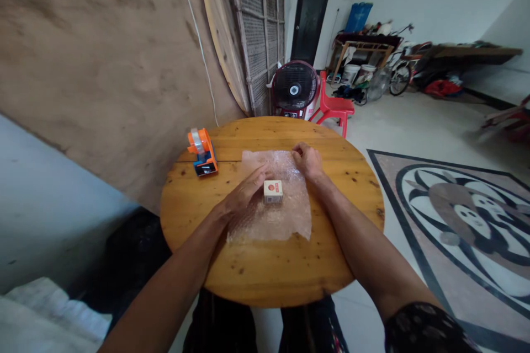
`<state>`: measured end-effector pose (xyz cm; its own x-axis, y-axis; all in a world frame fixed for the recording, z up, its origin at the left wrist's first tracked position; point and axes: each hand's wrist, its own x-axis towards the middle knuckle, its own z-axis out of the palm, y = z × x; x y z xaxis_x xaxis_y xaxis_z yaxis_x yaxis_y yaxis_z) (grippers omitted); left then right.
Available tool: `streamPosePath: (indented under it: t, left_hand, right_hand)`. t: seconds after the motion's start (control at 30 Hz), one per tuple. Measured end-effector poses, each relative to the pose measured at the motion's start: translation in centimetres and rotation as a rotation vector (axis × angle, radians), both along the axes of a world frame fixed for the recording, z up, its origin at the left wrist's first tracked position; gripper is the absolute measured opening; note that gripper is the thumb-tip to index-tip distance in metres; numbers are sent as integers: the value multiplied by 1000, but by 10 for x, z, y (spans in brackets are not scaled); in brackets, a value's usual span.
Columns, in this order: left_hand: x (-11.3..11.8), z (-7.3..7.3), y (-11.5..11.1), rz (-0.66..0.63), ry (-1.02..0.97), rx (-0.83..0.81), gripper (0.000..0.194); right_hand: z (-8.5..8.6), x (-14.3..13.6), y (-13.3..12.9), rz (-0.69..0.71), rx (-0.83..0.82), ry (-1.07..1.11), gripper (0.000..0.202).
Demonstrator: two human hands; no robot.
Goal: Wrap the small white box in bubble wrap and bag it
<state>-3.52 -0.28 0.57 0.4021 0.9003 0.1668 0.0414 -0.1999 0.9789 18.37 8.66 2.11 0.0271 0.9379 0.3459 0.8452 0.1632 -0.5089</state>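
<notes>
A sheet of bubble wrap [285, 220] lies spread on the round wooden table [248, 281]. On it stands a small cream-coloured box [273, 192] with red print on top. My left hand [247, 190] rests on the wrap just left of the box, its fingers stretched out together and holding nothing. At the sheet's far right corner, my right hand [308, 161] has its fingers curled in on the wrap's edge; the fingertips are partly hidden.
An orange and blue tape dispenser [202, 153] with a roll of clear tape stands at the table's left edge. Past the far edge are a fan [295, 88] and a red plastic chair [334, 106]. A brown board [103, 55] leans along the left.
</notes>
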Motion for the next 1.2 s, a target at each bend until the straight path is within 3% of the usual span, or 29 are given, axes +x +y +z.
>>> streamPosePath:
  t: [0.2, 0.37, 0.43, 0.5, 0.63, 0.7, 1.0, 1.1, 1.2]
  left_hand:
    - [6, 3, 1, 18, 72, 16, 56]
    - [10, 6, 2, 12, 167, 100, 52]
    - [11, 7, 3, -3, 179, 110, 54]
    - [11, 6, 4, -1, 172, 115, 55]
    - [10, 3, 8, -35, 198, 109, 57]
    - [9, 1, 10, -63, 212, 133, 58]
    - [5, -9, 16, -148, 167, 281, 43]
    - [5, -8, 15, -126, 161, 269, 43]
    - [4, -1, 12, -141, 212, 316, 41]
  right_hand:
    - [12, 4, -6, -32, -8, -18, 25]
    - [37, -4, -26, 1, 172, 95, 25]
    - [51, -13, -38, 116, 244, 203, 23]
    - [64, -24, -54, 330, 238, 298, 20]
    - [79, -43, -88, 704, -11, 448, 18]
    - [79, -48, -101, 798, -107, 387, 17]
    - [69, -65, -109, 733, -136, -69, 38]
    - [60, -73, -107, 625, -148, -212, 45]
    - [50, -68, -99, 515, -126, -223, 52]
